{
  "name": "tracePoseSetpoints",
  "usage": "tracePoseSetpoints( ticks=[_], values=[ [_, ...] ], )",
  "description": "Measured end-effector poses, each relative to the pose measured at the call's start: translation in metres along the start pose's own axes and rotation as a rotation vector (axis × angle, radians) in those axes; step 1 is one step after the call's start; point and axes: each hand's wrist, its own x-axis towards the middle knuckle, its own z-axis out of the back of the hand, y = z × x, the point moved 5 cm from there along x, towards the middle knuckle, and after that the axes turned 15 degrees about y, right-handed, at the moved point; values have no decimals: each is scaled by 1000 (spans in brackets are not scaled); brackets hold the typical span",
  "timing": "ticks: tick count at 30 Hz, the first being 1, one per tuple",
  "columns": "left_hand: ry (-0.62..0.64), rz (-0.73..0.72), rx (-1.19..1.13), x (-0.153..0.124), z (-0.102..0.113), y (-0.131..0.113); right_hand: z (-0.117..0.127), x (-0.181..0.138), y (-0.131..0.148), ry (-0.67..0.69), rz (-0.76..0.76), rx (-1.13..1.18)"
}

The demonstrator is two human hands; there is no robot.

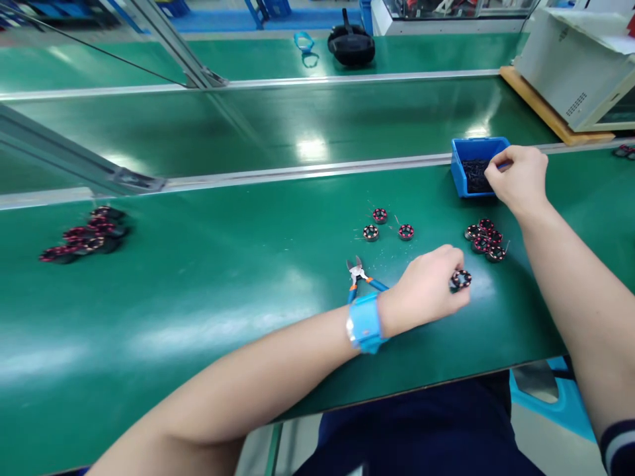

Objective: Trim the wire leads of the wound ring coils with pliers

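My left hand (430, 285), with a blue band on its wrist, is closed around a small ring-shaped copper-wound motor stator (461, 279) over the green bench. At the rim of a blue bin (460, 173) is my right hand (520, 175), thumb and forefinger pinched together; whatever lies between them is too small to make out. Many small black pieces (475, 177) fill the bin. A cluster of several stators (486, 241) sits between my two hands. Three more stators (380, 215) lie farther left. Beside my left wrist, partly covered by it, are blue-handled side cutters (358, 272) with their jaws apart.
Another pile of stators (86, 235) lies far left. A metal frame post (74, 152) slants up at the left, and a metal rail (297, 170) runs behind the work area. A white machine (580, 66) on a wooden board stands at the back right. Wire bits dot the bench.
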Motion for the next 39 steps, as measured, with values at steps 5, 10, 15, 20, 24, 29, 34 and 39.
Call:
tracePoseSetpoints(
  ticks=[5,10,15,20,24,29,34,39],
  values=[
    [-61,82,-591,-51,7,28,-2,-49,25,16,70,616],
    [-126,74,-892,-62,14,42,-40,-127,72,465,115,1217],
    [-129,34,-1030,-58,18,43,-64,-142,70,636,-44,1384],
    [-57,32,-998,-59,19,43,-69,-136,70,719,-61,1444],
    [-29,-34,-891,-60,22,41,-71,-138,72,796,-32,1440],
    [39,-87,-865,-59,25,39,-70,-139,71,834,-16,1441],
    [53,-94,-878,-59,26,39,-69,-138,69,825,-12,1439],
    [57,-83,-892,-59,24,40,-69,-137,67,811,-22,1423]
  ],
)
